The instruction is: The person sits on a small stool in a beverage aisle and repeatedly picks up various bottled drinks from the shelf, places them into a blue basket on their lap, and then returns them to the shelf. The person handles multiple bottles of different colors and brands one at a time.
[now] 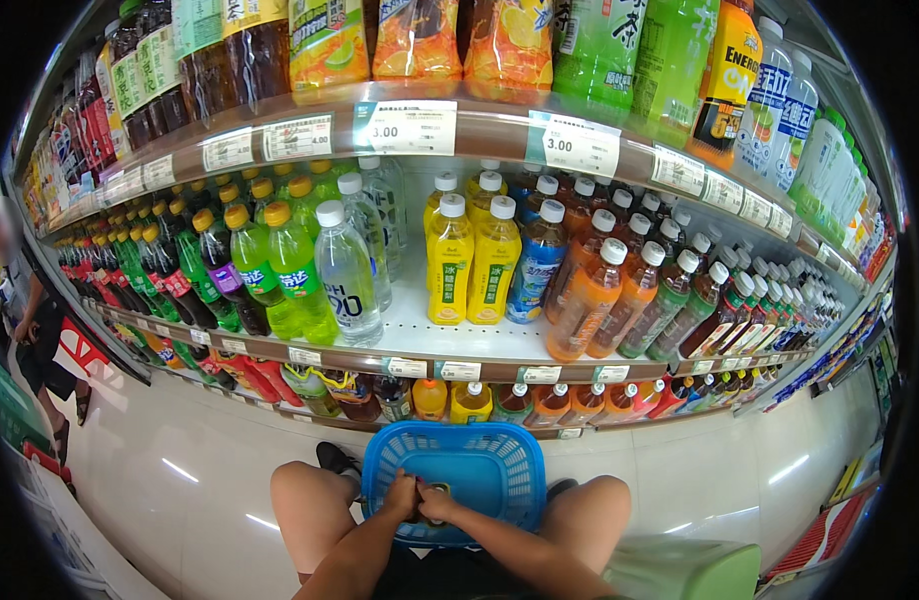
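Both hands are low inside a blue plastic basket [531, 480], close together near its left and front part. My left hand [401, 495] is curled around something dark that the fingers mostly hide. Beside it, my right hand [437, 501] has its fingers bent over a small dark item with a yellowish rim; what it is cannot be told. The basket stands between the person's knees, in front of a shelf unit of bottled drinks. Yellow bottles with white caps [449, 262], a blue-labelled bottle [536, 262] and clear water bottles [348, 277] stand on the middle shelf.
Price labels line the upper shelf edge [497, 135]. Orange drink bottles [582, 304] stand near the front edge of the middle shelf. A light green plastic stool [699, 574] is at the lower right. Another person [43, 337] is at the far left, beside the aisle floor [182, 450].
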Tool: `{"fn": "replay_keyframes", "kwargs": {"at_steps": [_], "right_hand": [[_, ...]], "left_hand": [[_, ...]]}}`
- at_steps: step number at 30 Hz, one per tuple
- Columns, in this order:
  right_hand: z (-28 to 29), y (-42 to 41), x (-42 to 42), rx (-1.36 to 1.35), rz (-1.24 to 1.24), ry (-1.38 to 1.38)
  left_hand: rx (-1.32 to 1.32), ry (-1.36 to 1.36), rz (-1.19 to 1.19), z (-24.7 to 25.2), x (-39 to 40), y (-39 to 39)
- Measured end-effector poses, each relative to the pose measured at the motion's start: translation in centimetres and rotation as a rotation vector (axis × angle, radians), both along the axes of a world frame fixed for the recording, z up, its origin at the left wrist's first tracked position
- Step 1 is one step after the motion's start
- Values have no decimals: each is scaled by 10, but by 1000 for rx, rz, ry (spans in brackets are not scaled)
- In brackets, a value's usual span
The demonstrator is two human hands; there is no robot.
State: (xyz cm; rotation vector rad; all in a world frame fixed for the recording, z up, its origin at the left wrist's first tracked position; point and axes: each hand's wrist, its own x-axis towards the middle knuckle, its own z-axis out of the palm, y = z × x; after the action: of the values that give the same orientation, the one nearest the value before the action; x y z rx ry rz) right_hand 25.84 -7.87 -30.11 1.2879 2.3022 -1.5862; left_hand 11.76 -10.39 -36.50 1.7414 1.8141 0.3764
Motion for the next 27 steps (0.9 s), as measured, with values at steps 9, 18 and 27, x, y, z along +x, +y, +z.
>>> {"fn": "replay_keyframes", "kwargs": {"at_steps": [9, 18, 27], "right_hand": [[20, -7, 1, -19, -67, 59], [87, 7, 7, 80, -22, -9], [299, 81, 30, 738, 19, 443]], "left_hand": [[-232, -154, 190, -5, -1, 7], [16, 65, -39, 114, 9, 16], [610, -292, -184, 349, 7, 82]]}}
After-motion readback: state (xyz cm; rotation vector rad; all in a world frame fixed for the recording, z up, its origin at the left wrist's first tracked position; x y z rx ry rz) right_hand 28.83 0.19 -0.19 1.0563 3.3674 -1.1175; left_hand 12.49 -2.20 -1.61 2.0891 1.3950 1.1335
